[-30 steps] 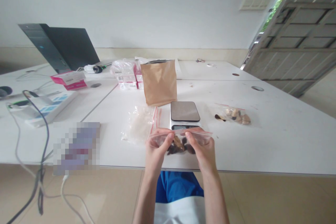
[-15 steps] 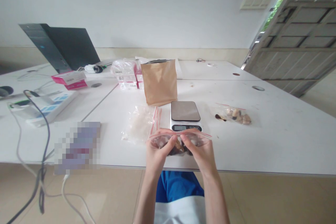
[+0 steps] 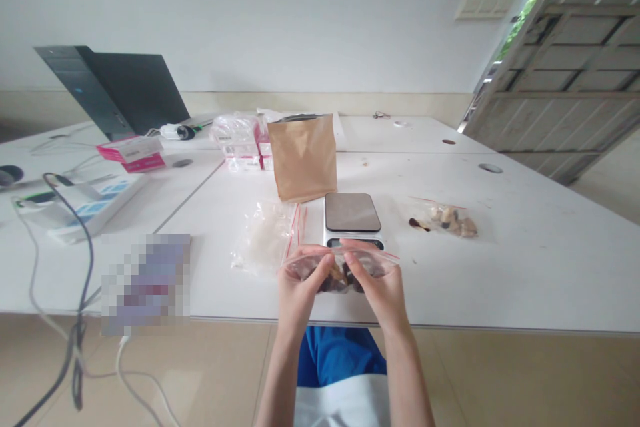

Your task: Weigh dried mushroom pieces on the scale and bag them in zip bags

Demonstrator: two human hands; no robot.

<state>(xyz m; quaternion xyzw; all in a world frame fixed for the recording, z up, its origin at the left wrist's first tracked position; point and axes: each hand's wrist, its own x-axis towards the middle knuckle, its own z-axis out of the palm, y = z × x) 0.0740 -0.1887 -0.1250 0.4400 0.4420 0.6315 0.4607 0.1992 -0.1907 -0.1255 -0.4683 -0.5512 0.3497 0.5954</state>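
Note:
Between my two hands is a clear zip bag (image 3: 338, 280) with a red strip along its top and dark and tan dried pieces inside. My left hand (image 3: 302, 278) grips its left side and my right hand (image 3: 379, 280) its right, thumbs near each other at the top edge. Whether the zip is sealed cannot be made out. Just beyond the hands stands a digital kitchen scale (image 3: 353, 212) with a bare plate, its display partly covered by my fingers. Left of it lies a stack of clear zip bags (image 3: 265, 237).
Behind the scale stands a brown paper pouch (image 3: 305, 159). Another zip bag of tan pieces (image 3: 453, 221) lies to the right, beside a dark loose piece (image 3: 419, 224). Pink-and-white boxes (image 3: 235, 140), a power strip (image 3: 95, 207), cables and a black computer case (image 3: 113, 90) occupy the left.
My hands and the bag have shifted very slightly, with the right fingers now reaching over more of the scale's display. Both hands keep hold of the bag.

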